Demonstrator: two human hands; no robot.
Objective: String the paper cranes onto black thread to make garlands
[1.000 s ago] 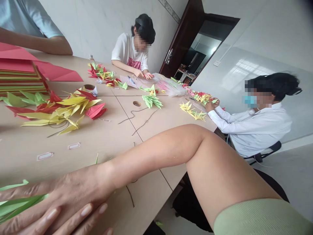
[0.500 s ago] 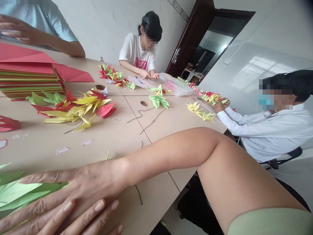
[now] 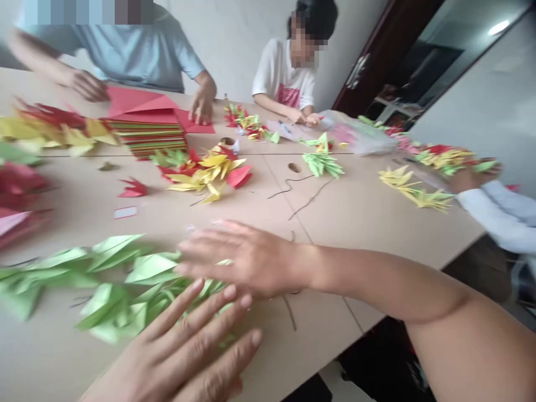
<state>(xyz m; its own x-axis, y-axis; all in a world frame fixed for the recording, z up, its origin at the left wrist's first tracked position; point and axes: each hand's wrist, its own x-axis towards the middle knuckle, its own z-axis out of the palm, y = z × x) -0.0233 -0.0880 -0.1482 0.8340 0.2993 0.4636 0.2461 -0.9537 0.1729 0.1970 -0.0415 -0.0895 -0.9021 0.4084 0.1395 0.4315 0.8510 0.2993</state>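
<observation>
My left hand (image 3: pixel 196 346) reaches up from the bottom edge, its fingers stretched out and holding nothing. Just beyond it, my right hand (image 3: pixel 251 259) lies palm down with straight fingers pointing left, a little blurred. Both hands are over the right end of a heap of light green folded-paper pieces (image 3: pixel 113 307), which look like origami cranes and partly disappear behind my fingers. Whether either hand touches the paper, I cannot tell. A dark cord (image 3: pixel 290 312) lies on the tabletop close to my right wrist.
Across the table (image 3: pixel 234 218) sits a stack of coloured paper (image 3: pixel 151 134), with a co-worker in light blue behind it. Yellow and red folded pieces (image 3: pixel 209 170) lie in front. Green folded strips (image 3: pixel 322 164) lie farther right. Two more people work at the far side and right.
The view has swung left and widened, bringing more green folded paper into sight. My hands, overlapping before, have drawn apart somewhat. The co-worker in blue now has both hands at the table.
</observation>
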